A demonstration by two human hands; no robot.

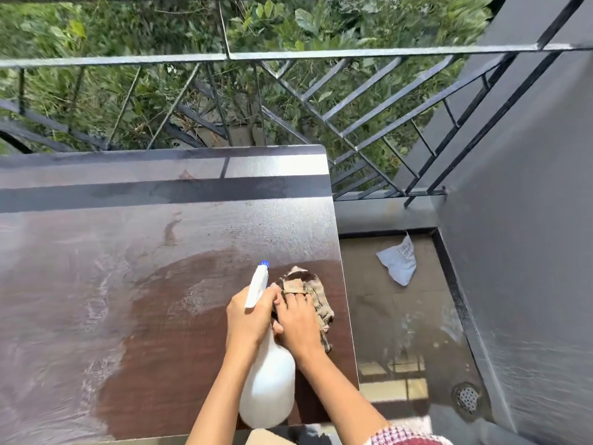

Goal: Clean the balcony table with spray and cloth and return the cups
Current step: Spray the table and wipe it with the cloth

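left hand (pixel 248 316) fingers wrapped round neck of white spray bottle (pixel 268 383), held over desk (pixel 128 284) near edge, right hand (pixel 296 319) fingers spread flat on checked cloth (pixel 308 293), pressing it onto desk's right side, part wiped dark

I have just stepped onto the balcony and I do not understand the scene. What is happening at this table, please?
A person is cleaning the dark table. The left hand holds a white spray bottle with its blue nozzle pointing away over the tabletop. The right hand presses a checked cloth flat on the table near its right edge. The area near the hands looks darker and wiped; the rest looks dusty. No cups are in view. A crumpled white bag lies on the floor.
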